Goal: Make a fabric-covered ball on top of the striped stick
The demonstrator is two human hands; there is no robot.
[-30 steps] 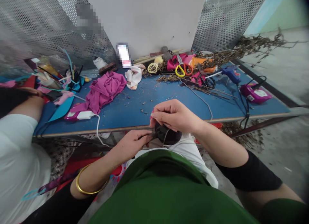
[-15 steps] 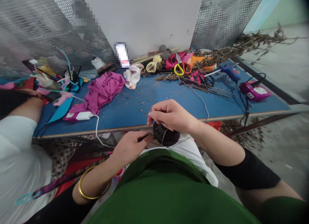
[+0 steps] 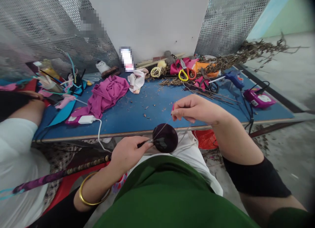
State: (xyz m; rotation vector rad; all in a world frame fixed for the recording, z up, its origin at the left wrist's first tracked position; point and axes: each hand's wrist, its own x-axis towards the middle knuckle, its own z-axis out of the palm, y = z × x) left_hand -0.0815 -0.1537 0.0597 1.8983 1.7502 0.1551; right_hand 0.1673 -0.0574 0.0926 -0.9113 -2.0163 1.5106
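Observation:
A dark, shiny round piece (image 3: pixel 165 138) sits over my lap at the table's front edge, joined to a long banded stick (image 3: pixel 86 164) that runs out to the lower left. My left hand (image 3: pixel 130 152) is closed round the stick right beside the round piece. Above and to the right, my right hand (image 3: pixel 188 109) pinches a thin cord (image 3: pixel 161 131) that stretches down across the round piece to my left fingertips. A loose length of cord hangs below my right hand.
On the blue table (image 3: pixel 157 106) lie purple cloth (image 3: pixel 108 92), scissors (image 3: pixel 183 74), dried stems (image 3: pixel 228 62), a glue gun (image 3: pixel 235 78) and a purple power box (image 3: pixel 260 98). A phone (image 3: pixel 127 59) leans at the back. A person's arm (image 3: pixel 27 113) rests at the left.
My right hand has moved up and right, away from the round piece, drawing the cord out. More of the round piece and the banded stick shows.

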